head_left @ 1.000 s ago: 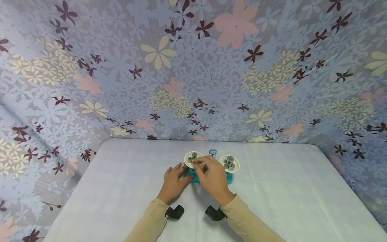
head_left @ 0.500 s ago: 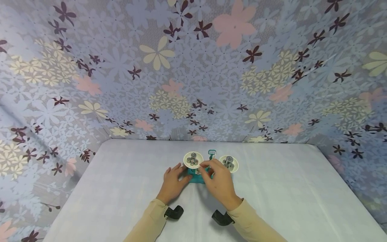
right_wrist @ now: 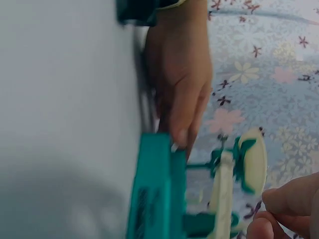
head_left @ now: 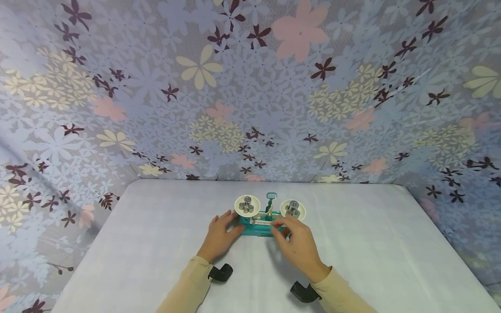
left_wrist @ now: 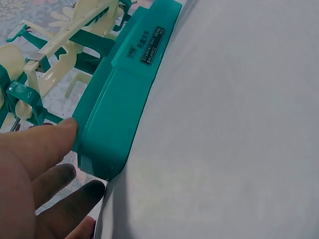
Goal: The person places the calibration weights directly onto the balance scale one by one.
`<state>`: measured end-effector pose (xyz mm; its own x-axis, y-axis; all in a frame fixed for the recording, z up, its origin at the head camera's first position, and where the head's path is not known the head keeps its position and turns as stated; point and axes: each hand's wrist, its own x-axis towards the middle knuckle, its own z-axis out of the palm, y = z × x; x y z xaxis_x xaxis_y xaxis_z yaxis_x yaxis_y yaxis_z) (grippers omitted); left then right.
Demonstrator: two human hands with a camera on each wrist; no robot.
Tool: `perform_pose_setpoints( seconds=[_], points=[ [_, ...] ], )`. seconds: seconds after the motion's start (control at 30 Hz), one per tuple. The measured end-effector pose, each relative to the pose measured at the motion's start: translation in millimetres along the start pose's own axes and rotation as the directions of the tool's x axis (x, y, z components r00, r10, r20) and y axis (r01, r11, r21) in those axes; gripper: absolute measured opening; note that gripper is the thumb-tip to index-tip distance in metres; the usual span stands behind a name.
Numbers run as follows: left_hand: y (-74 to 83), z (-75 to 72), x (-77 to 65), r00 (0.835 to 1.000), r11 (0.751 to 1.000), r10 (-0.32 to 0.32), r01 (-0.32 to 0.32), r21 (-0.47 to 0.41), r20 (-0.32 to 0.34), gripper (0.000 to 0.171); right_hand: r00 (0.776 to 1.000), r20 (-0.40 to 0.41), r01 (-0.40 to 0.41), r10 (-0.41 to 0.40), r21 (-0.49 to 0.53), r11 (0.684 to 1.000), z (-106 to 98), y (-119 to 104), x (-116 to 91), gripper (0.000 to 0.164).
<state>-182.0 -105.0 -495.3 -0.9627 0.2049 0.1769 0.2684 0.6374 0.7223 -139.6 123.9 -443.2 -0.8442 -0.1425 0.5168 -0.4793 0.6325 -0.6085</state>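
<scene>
A teal toy balance scale (head_left: 256, 230) stands on the table, its printed label showing in the left wrist view. Several small metal weights (head_left: 246, 208) lie in its cream left pan (head_left: 255, 203). The right pan (head_left: 302, 210) also bears several metal weights (head_left: 293, 204). My left hand (head_left: 219, 237) is spread at the left end of the base, thumb on its edge. In front of the right pan hovers my right hand (head_left: 301, 245), thumb and index finger slightly bent and apart, nothing visible between them. Its fingertips overlap the right part of the beam in the head view.
A pale cloth covers the table (head_left: 372, 243). Flower-patterned fabric (head_left: 250, 108) hangs behind and at both sides. Each wrist carries a black camera mount (head_left: 221, 273).
My right hand has drawn back from over the left pan, moving right and toward me. The weights under its fingers and the beam have come into sight. My left hand stays at the base.
</scene>
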Motion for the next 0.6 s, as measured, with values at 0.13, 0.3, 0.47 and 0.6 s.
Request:
perform_pose_setpoints(
  seconds=[0.13, 0.3, 0.47, 0.6],
  points=[
    [-1.3, -7.6, -1.6, 1.0, 1.0, -0.017, 0.017, -0.021, 0.015, 0.054, 1.0, 0.007, -0.007, 0.007, -0.024, 1.0, -11.1, 14.1, -9.4, 0.016],
    [-6.5, -15.5, -1.9, 0.998, 0.998, -0.057, 0.057, -0.027, 0.023, 0.055, 0.999, 0.025, -0.031, 0.034, -0.12, 0.992, -27.3, 31.5, -16.1, 0.016],
    [-6.9, -28.4, 0.2, 0.997, 0.997, -0.075, 0.075, -0.028, 0.023, 0.052, 0.998, 0.032, -0.048, 0.056, -0.221, 0.974, -44.5, 46.4, -16.5, 0.013],
    [-9.3, -41.3, 3.0, 0.998, 0.998, -0.059, 0.058, 0.032, 0.014, 0.053, 0.999, 0.015, -0.042, 0.048, -0.273, 0.961, -56.8, 57.0, -13.8, 0.012]
  ],
)
